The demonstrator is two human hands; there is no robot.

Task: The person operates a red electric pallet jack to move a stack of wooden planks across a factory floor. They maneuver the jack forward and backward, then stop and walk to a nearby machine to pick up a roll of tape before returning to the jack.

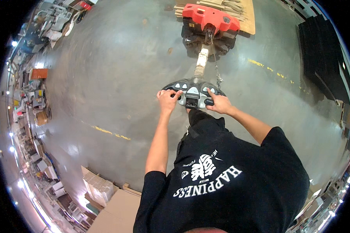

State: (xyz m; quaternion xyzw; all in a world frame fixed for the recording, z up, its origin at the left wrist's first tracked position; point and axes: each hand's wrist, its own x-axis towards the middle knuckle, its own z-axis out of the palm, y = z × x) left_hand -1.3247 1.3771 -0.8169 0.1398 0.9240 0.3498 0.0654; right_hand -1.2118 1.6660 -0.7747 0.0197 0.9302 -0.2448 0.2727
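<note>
Both of my hands grip the control handle (193, 91) of an electric pallet truck (212, 19). The handle is black and grey with pale buttons, and a worn white shaft (201, 62) joins it to the red-topped truck body ahead of me. My left hand (168, 100) is wrapped round the handle's left grip, its thumb toward the middle. On the right grip, my right hand (218, 102) is closed with the thumb up by the buttons. Some of the fingers are hidden under the handle. A chain or cable (218, 75) hangs beside the shaft.
Wooden boards (231, 8) lie behind the truck at the top. A tall black stack (324, 58) stands at the right. Mixed equipment and boxes line the left side. Cardboard (118, 211) and a wrapped carton (98, 187) are at the lower left. Yellow marks (111, 132) cross the grey floor.
</note>
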